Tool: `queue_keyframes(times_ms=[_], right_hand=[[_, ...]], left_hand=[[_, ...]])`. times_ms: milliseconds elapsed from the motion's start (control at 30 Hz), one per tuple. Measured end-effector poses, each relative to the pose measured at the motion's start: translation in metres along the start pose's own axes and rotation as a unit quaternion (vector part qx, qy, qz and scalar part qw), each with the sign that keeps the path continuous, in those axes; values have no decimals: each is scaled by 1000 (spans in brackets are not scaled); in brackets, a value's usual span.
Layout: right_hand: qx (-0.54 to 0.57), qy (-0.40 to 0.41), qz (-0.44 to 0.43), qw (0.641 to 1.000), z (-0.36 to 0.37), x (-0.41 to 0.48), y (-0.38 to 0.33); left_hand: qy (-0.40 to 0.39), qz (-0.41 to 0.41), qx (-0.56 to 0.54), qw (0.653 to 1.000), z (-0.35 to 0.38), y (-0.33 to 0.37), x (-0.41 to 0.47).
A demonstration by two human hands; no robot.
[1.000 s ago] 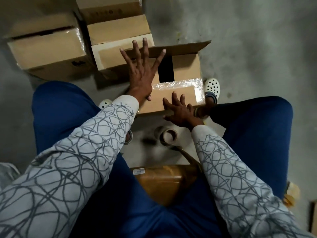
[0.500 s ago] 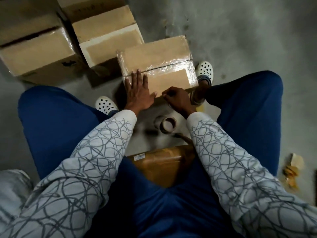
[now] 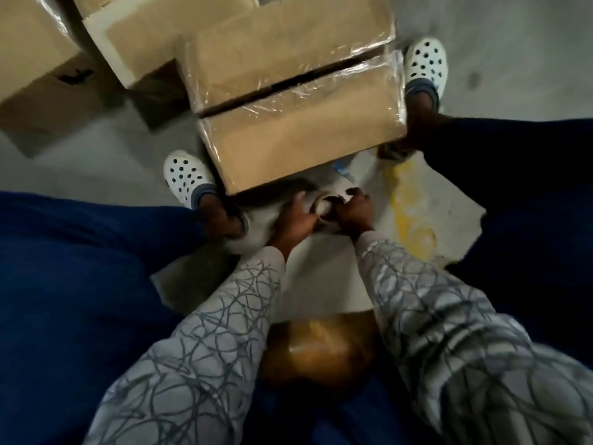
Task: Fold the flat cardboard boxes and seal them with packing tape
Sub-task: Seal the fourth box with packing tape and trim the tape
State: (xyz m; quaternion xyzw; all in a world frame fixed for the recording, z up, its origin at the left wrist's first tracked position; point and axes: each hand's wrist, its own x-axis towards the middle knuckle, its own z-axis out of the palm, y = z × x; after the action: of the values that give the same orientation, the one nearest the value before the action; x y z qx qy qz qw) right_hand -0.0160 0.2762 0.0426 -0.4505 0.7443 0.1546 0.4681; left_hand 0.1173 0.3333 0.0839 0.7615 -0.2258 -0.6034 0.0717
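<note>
Brown cardboard box (image 3: 298, 136), rectangular and matte, stands on the grey concrete floor (image 3: 513, 43) between the person's feet. Its two top flaps are folded down, with a dark slit left between them. Clear glossy film wrinkles along the flap edges and corners and catches the light.

Just in front of the box, on the person's side, is a roll of packing tape (image 3: 324, 209) with a pale round core. It is over a flat off-white sheet (image 3: 449, 220) that has a ragged edge and a yellow smear. The left hand (image 3: 293, 221) holds the roll from its left side, curled against the rim with the thumb raised. The right hand (image 3: 353, 211) grips it from the right, its fingers (image 3: 349, 194) bent over the top of the ring. Blur hides whether a tape end is lifted.

Both sleeves (image 3: 224, 332) are pale grey cloth printed with dark scribbled loops, and the legs are in dark blue trousers (image 3: 80, 284). A white perforated clog (image 3: 187, 175) sits just beside the box's near left corner, and a second white clog (image 3: 426, 62) is at its right end. Two more brown cardboard cartons (image 3: 38, 59) stand at the upper left, one with a strip of shiny tape down its edge. A glossy amber-brown bundle (image 3: 317, 354), rounded and blurred, lies between the knees.
</note>
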Motion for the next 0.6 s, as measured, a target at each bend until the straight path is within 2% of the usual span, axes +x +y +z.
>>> queue_keyframes(times_ms=[100, 167, 200, 233, 300, 400, 467, 567, 600], right_hand=[[7, -21, 42, 999, 23, 8, 9], [-5, -83, 6, 997, 30, 12, 11], [-14, -102, -13, 995, 31, 15, 10], [-17, -109, -21, 994, 30, 16, 7], [9, -89, -11, 996, 28, 19, 2], [35, -49, 2, 998, 11, 4, -6], [29, -32, -5, 999, -7, -14, -9], [-17, 4, -31, 999, -34, -42, -16], [-37, 20, -63, 997, -42, -53, -20]], left_hand=[[-28, -82, -111, 990, 28, -33, 43], [-80, -93, -175, 977, 46, -39, 57], [-86, -85, -163, 979, 52, -36, 58], [-70, -82, -153, 982, 53, -23, 53], [-49, -88, -244, 965, 52, -4, 48], [-33, -54, -277, 959, 50, -1, 39], [-4, -60, -321, 945, 45, -1, 24], [53, -69, -302, 949, 23, 29, -34], [84, -71, -284, 952, 17, 33, -50]])
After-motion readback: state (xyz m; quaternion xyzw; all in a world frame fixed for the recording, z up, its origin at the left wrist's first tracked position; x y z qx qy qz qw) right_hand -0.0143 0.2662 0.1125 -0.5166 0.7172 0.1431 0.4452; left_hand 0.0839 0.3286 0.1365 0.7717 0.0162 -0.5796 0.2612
